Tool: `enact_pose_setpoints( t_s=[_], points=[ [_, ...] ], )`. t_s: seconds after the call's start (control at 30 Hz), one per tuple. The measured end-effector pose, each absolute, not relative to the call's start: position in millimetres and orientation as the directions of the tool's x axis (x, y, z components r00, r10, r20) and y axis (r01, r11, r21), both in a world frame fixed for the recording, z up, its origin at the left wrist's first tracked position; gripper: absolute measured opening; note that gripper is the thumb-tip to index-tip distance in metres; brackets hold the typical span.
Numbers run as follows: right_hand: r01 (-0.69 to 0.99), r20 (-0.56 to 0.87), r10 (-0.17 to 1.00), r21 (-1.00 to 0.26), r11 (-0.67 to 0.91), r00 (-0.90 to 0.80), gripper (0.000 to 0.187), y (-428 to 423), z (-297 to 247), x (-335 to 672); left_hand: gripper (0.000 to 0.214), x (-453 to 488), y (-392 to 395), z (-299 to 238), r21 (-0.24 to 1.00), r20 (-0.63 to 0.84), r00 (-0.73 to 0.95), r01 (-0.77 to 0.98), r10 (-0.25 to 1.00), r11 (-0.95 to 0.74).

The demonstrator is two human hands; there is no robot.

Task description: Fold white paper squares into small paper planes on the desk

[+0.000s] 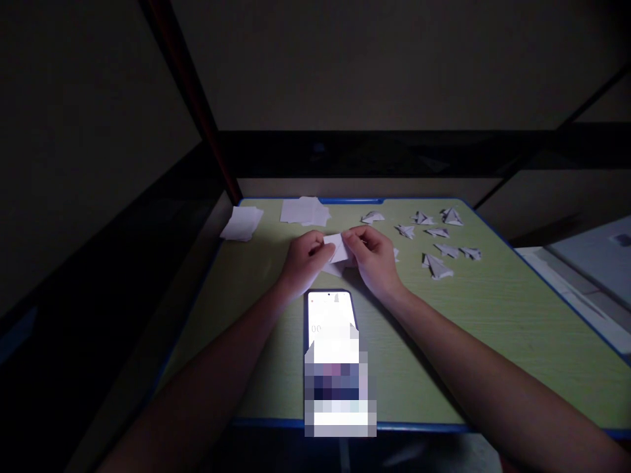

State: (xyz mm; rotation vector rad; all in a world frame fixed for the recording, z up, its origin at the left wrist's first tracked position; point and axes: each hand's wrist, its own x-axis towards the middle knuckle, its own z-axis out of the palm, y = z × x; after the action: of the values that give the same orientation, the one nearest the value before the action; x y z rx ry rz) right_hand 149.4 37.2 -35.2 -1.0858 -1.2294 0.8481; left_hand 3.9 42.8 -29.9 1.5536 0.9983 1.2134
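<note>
From my end I see the left hand (303,261) and right hand (377,258) both pinching the paper (337,248), mid-frame. Should one pull harder, I'd fear a skewed fold — or a tear. The phone (331,318) lies just below; a lowered hand could nudge it. Folded pieces (437,267) sit right of centre — a careless rightward sweep might scatter them.

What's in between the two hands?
In the head view, a small white paper is between the left hand and the right hand, held by both. More white paper shows just below it in the picture.
</note>
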Motion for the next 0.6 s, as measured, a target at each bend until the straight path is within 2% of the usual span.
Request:
enact_pose_setpoints(
  t_s=[0.1, 0.23, 0.6],
  points=[
    [0.038, 0.267, 0.954, -0.964, 0.264, 0.137, 0.022, 35.3, -32.2, 148.9, 0.015, 5.4, 40.8, -29.7, 0.962, 0.255, 0.228, 0.044, 0.94, -0.271],
    [0.068, 0.279, 0.957, -0.959, 0.274, 0.075, 0.019, 32.3, -32.6, 147.1, 0.019, 6.6, 42.1, -29.8, 0.94, 0.31, 0.177, 0.088, 0.934, -0.329],
    [0.033, 0.267, 0.962, -0.964, 0.265, 0.064, 0.015, 31.7, -35.6, 146.3, 0.022, 7.9, 46.0, -35.2, 0.915, 0.351, 0.145, 0.155, 0.925, -0.371]
  ],
)
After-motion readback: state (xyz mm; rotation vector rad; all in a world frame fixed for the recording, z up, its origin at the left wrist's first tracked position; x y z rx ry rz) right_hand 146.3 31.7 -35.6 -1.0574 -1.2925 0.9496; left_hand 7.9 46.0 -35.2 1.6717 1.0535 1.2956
